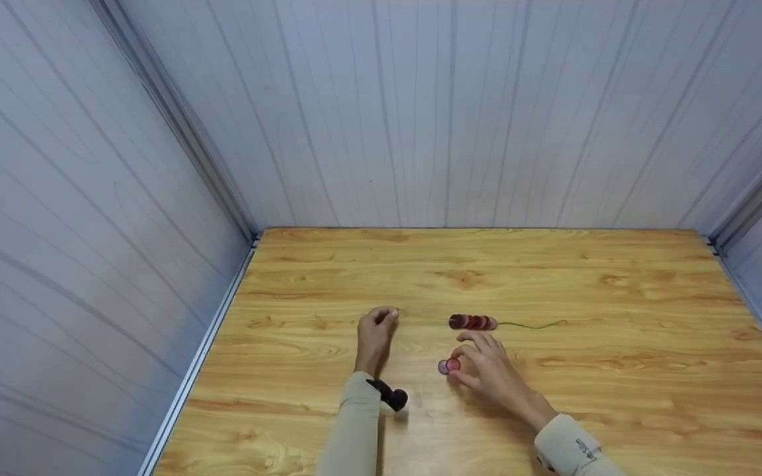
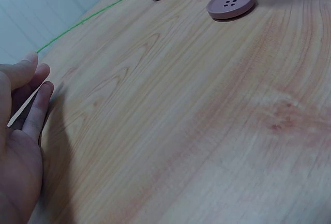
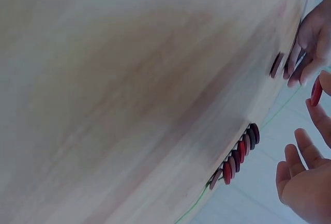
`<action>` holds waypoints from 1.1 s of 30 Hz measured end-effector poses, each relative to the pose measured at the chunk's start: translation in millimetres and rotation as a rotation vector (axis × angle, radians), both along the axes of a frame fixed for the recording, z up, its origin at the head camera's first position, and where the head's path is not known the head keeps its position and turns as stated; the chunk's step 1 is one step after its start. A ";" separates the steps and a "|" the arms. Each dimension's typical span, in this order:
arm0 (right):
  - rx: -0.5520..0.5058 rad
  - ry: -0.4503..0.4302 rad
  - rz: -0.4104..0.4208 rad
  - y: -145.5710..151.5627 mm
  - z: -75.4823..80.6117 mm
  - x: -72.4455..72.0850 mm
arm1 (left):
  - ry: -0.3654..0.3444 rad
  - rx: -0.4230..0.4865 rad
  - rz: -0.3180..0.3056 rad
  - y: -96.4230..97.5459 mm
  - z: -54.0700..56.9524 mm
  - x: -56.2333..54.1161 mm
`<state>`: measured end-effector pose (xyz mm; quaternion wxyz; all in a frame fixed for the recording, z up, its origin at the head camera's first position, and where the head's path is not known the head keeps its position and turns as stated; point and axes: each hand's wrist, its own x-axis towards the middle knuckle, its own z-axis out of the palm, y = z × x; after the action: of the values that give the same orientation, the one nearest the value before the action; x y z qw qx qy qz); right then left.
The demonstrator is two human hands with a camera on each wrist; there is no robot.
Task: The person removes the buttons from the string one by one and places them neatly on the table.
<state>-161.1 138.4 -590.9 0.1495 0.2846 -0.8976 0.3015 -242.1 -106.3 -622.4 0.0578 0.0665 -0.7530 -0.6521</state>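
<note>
My left hand [image 1: 374, 338] pinches the end of a green string [image 2: 95, 15] between thumb and fingertip. From there the string runs to a dark purple button at the near end of a row of threaded buttons [image 1: 473, 322]. In the right wrist view the row of red, pink and dark buttons [image 3: 237, 154] leans close together. My right hand [image 1: 492, 371] holds a red button [image 3: 316, 90] between thumb and index finger, its other fingers spread. A mauve four-hole button [image 2: 231, 3] lies flat on the table; in the head view the red button partly overlaps it.
The string's other end [image 1: 530, 326] trails to the right of the row on the wooden table [image 1: 619, 396]. White panel walls [image 1: 421, 119] stand behind the table and along its sides. A black device [image 1: 392, 396] is strapped to the left wrist.
</note>
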 end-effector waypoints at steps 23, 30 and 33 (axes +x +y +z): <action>0.123 -0.140 0.078 -9.1 -5.9 8.2 | 0.010 -0.002 -0.022 -0.4 1.3 1.0; 0.162 -0.131 0.097 -8.4 -7.7 7.7 | 0.031 0.025 -0.030 0.8 10.4 4.9; 0.183 -0.107 0.110 -8.6 -8.7 7.3 | 0.035 0.040 -0.045 0.9 22.0 10.2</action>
<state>-153.8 129.8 -599.7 0.0579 0.3293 -0.9111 0.2410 -231.9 -105.4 -600.5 0.0548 0.0394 -0.7398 -0.6694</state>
